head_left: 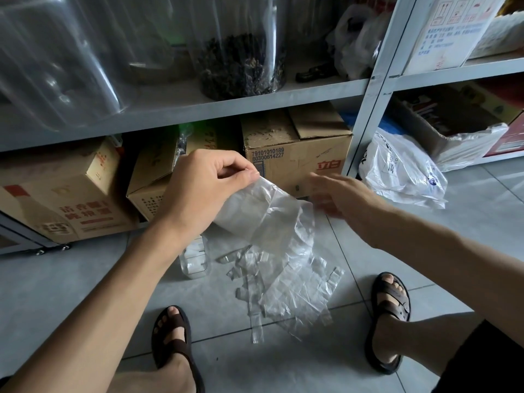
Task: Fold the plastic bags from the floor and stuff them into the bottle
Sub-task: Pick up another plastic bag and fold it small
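**One corner pinched, the rest hanging loose**

I have the left hand [198,188] raised in front of the shelf, thumb and forefinger pressed together on the top edge of a clear plastic bag [263,211]. The bag hangs down from that pinch, its lower part draping toward the loose bags on the floor [286,290] between my sandalled feet. My right hand [337,197] is blurred beside the hanging film, fingers spread and apart, closed on nothing that I can see; whether the fingertips touch the bag I cannot tell. The bottle [195,262] stands on the tile below my left wrist, partly hidden by it, with what look like folded pieces already inside.

I judge the fold has barely begun. The risks as I see them: the film is thin and slippery, so a single-corner pinch may let it slide out or twist as the right hand takes hold, giving a crooked fold too fat for the bottle's neck. The hanging tail could drag through the pile and snag another bag. The bottle sits close under my forearm; a careless sweep downward could tip it.
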A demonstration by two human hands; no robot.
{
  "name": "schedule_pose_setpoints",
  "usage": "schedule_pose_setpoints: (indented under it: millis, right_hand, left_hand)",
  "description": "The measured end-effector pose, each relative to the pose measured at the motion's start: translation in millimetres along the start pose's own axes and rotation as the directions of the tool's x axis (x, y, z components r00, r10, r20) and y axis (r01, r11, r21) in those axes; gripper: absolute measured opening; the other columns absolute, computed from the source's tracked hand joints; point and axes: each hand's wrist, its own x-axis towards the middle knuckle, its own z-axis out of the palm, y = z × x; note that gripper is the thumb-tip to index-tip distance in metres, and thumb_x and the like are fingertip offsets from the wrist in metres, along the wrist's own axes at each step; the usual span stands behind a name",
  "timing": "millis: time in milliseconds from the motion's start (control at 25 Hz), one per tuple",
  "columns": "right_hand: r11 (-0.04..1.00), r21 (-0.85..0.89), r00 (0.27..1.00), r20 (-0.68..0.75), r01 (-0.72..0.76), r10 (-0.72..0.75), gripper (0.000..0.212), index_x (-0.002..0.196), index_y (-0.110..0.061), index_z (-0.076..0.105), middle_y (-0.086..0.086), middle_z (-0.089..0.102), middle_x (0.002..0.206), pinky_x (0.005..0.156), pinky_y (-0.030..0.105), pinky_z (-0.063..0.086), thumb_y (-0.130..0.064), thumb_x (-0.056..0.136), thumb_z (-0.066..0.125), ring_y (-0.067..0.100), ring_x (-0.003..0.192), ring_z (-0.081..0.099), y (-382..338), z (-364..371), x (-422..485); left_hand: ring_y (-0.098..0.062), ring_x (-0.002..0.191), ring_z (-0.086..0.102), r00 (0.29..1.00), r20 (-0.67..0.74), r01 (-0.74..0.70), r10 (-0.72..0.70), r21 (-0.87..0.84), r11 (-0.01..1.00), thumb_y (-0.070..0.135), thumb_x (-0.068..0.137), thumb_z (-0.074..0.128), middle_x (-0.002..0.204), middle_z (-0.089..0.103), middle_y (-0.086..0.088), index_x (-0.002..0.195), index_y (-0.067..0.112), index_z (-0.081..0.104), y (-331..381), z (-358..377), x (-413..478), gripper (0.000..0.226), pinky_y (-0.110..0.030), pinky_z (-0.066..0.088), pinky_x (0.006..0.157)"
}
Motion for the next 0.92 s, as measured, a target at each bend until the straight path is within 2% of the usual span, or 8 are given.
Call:
schedule_pose_setpoints:
  millis: [80,160,280,440,600,720,840,920]
  right_hand:
    - [0.974,0.025,0.969,0.106,-0.225,0.221,0.027,0.096,-0.013,0.065,0.013,0.071,0.101,0.090,0.037,0.048,-0.039,0.096,0.059,0.027,0.092,0.065,8.4,-1.0,2.0]
    - [0.951,0.094,0.944,0.186,-0.294,0.274,0.026,0.095,-0.013,0.065,0.012,0.073,0.093,0.087,0.036,0.048,-0.039,0.094,0.062,0.026,0.084,0.068,13.3,1.7,3.0]
    - [0.911,0.306,0.952,0.217,-0.276,0.215,0.012,0.093,-0.015,0.064,0.007,0.074,0.086,0.084,0.032,0.048,-0.027,0.095,0.061,0.019,0.077,0.069,12.1,6.2,5.4]
    - [0.858,0.446,0.963,0.201,-0.254,0.180,0.009,0.099,-0.014,0.066,0.005,0.069,0.083,0.078,0.028,0.050,-0.019,0.097,0.059,0.016,0.073,0.066,11.2,7.5,10.6]
    - [0.831,0.513,0.976,0.153,-0.214,0.157,0.008,0.100,-0.008,0.067,0.007,0.069,0.085,0.091,0.031,0.051,-0.011,0.095,0.062,0.017,0.077,0.066,10.6,8.4,12.6]
    - [0.836,0.518,0.984,0.113,-0.180,0.141,0.010,0.102,-0.009,0.067,0.006,0.068,0.086,0.082,0.028,0.052,-0.007,0.095,0.060,0.015,0.075,0.064,9.2,8.5,12.2]
    - [0.835,0.528,0.988,0.072,-0.156,0.139,0.008,0.094,-0.013,0.065,0.004,0.065,0.079,0.069,0.023,0.051,-0.007,0.095,0.060,0.013,0.067,0.062,7.2,9.1,11.6]
    - [0.830,0.534,0.987,0.081,-0.160,0.138,0.006,0.092,-0.012,0.065,0.004,0.067,0.076,0.069,0.024,0.053,-0.010,0.095,0.060,0.013,0.064,0.065,4.9,9.8,10.0]
  left_hand:
    - [0.001,0.076,0.070,0.999,-0.030,-0.011,0.011,0.011,1.000,0.019,0.088,0.075,0.076,0.074,0.017,0.085,0.026,0.078,-2.9,-2.6,1.2,0.008,-0.011,0.050,0.070]
    - [0.000,0.076,0.070,0.998,-0.056,-0.019,0.021,0.022,1.000,0.020,0.088,0.074,0.080,0.074,0.017,0.087,0.024,0.079,-4.9,-4.7,2.2,0.005,-0.014,0.053,0.071]
    - [0.000,0.077,0.071,0.998,-0.068,-0.017,0.018,0.003,1.000,0.021,0.088,0.074,0.079,0.075,0.016,0.087,0.023,0.079,-6.6,-7.0,2.4,0.005,-0.016,0.053,0.073]
    - [-0.001,0.079,0.071,0.998,-0.061,-0.002,0.001,-0.026,1.000,0.022,0.088,0.074,0.080,0.076,0.014,0.087,0.022,0.079,-9.0,-8.2,1.0,0.005,-0.020,0.056,0.075]
    - [-0.003,0.080,0.072,0.997,-0.071,0.002,-0.005,-0.042,0.999,0.022,0.088,0.074,0.081,0.076,0.013,0.086,0.024,0.078,-11.4,-10.4,1.1,0.006,-0.024,0.056,0.076]
    - [-0.008,0.081,0.073,0.996,-0.088,0.019,-0.027,-0.088,0.996,0.020,0.089,0.074,0.082,0.076,0.010,0.085,0.025,0.078,-14.0,-11.1,2.0,0.007,-0.032,0.057,0.078]
    - [-0.007,0.080,0.073,0.992,-0.123,0.029,-0.041,-0.100,0.995,0.020,0.089,0.074,0.081,0.076,0.009,0.084,0.026,0.077,-14.5,-12.2,2.1,0.008,-0.031,0.058,0.078]
    - [-0.007,0.080,0.073,0.991,-0.128,0.033,-0.047,-0.107,0.994,0.019,0.088,0.074,0.081,0.076,0.009,0.084,0.025,0.077,-14.9,-13.2,2.4,0.008,-0.032,0.059,0.079]
